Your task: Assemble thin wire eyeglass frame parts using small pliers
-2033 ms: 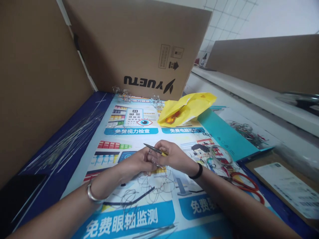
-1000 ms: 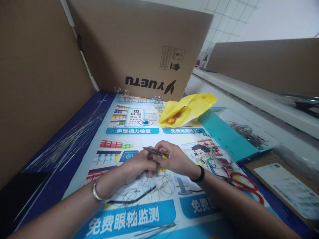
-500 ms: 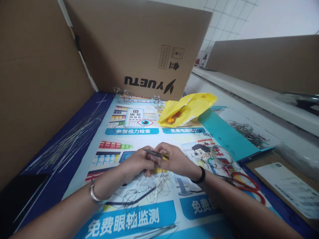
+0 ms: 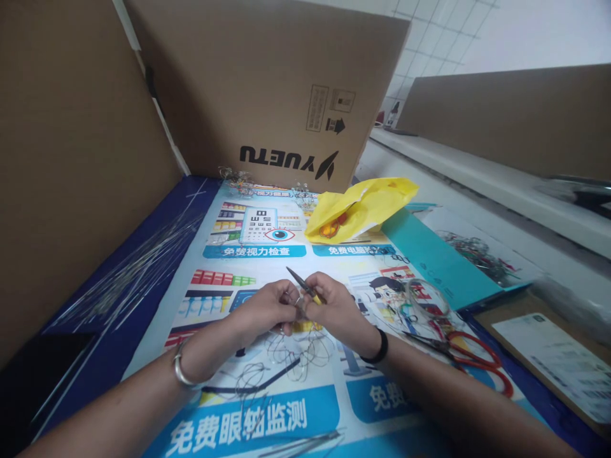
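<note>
My right hand is closed around needle-nose pliers with yellow handles. Their dark jaws point up and to the left, clear of my other fingers. Close beside it, my left hand pinches a thin wire near the fingertips; the wire's far end is hard to make out. Below both hands lies a tangle of looped thin wire on the printed poster. Another looped bundle rests further left.
Red-handled scissors lie to the right, near coiled wires. Behind them stands a teal box with tangled wire pieces. A yellow bag is further back. Straight wires lie left. Cardboard panels rise behind.
The pliers have swung from lying across my left fingers to pointing up and left, away from them. Both hands stay nearly in place, and the view has shifted slightly.
</note>
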A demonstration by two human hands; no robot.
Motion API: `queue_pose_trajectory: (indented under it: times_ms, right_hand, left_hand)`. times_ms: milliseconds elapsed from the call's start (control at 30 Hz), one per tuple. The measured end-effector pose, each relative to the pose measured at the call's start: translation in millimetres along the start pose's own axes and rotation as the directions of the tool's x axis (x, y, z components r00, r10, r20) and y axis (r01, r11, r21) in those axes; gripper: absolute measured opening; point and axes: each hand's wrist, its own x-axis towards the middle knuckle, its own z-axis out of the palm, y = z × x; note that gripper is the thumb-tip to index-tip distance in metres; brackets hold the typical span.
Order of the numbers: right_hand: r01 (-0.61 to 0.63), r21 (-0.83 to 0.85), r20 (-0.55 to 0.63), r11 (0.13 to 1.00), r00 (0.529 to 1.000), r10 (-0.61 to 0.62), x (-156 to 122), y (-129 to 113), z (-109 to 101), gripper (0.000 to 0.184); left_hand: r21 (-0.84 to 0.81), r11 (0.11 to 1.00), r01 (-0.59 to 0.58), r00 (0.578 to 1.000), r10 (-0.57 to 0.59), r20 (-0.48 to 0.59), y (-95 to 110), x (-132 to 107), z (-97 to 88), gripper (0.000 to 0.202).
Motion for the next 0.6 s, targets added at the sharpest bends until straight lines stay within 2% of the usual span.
queue_pose_trajectory:
  times_ms: [167, 267, 333, 400, 500, 600]
  right_hand:
    - [-0.024, 0.045, -0.036, 0.999, 0.999, 0.025, -0.7, 4.0, 4.5, 0.011]
    - [-0.01, 0.039, -0.019, 0.999, 1.0, 0.011, 0.4, 4.2, 3.5, 0.01]
    - [0.019, -0.017, 0.033, 1.0, 0.999, -0.018, 1.2, 1.9, -1.4, 0.009]
    - [0.083, -0.147, 0.097, 0.986, 0.993, -0.069, 1.5, -1.2, -10.3, 0.009]
    - [0.307, -0.382, 0.176, 0.872, 0.95, -0.258, 0.3, -4.4, -28.8, 0.012]
    - [0.432, -0.59, 0.321, 0.682, 0.901, -0.292, -2.5, -6.4, -46.2, 0.018]
  left_hand:
    - [-0.018, 1.0, -0.023, 1.0, 0.023, 0.002, -2.7, 2.5, 0.2, 0.024]
    - [-0.041, 0.998, -0.048, 0.999, 0.049, 0.007, -4.8, 3.1, -0.7, 0.023]
    - [-0.044, 0.996, -0.077, 0.997, 0.077, 0.011, -4.5, 2.4, -1.9, 0.021]
    - [-0.033, 0.993, -0.11, 0.994, 0.11, 0.017, -2.8, 1.4, -3.7, 0.02]
    - [-0.025, 0.989, -0.146, 0.989, 0.146, 0.001, -0.4, 0.6, -6.9, 0.019]
    - [-0.007, 0.989, -0.147, 0.989, 0.147, -0.017, -1.6, 1.6, -9.7, 0.021]
